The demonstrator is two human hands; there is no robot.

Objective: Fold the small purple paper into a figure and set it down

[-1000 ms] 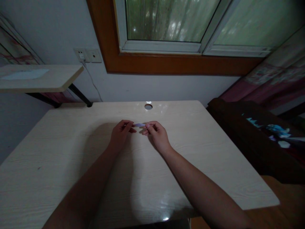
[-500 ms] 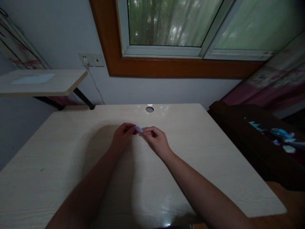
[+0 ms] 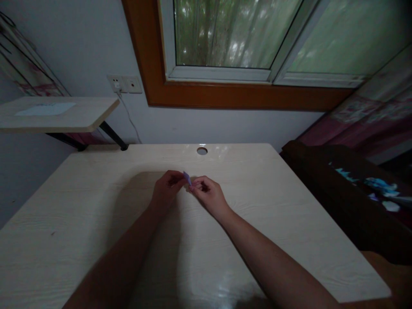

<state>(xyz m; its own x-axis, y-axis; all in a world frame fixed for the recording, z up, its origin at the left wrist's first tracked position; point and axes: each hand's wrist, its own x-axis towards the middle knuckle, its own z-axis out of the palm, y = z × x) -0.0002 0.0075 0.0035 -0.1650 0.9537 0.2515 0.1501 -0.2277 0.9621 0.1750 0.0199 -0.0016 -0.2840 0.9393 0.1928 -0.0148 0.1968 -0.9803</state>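
Note:
A small, flat, pale purple piece that looks like folded paper (image 3: 187, 177) is pinched between my two hands, above the far middle of the pale wooden desk (image 3: 251, 184). My left hand (image 3: 168, 184) grips it from the left with thumb and fingertips. On the other side my right hand (image 3: 207, 191) pinches its lower right end, fingers curled. The piece stands tilted, its upper end leaning left. Fingertips cover part of it, so its full shape is hidden.
A round cable hole (image 3: 202, 151) lies near the desk's back edge. At left a raised shelf (image 3: 103, 112) on black legs carries a paper sheet (image 3: 46, 109). Behind are a wall socket (image 3: 125, 84) and a window. Dark furniture (image 3: 322, 184) with turquoise items stands at right.
The purple piece has turned from lying nearly flat to a steeper tilt between my fingers. My hands have drawn slightly closer together. The view has shifted a little.

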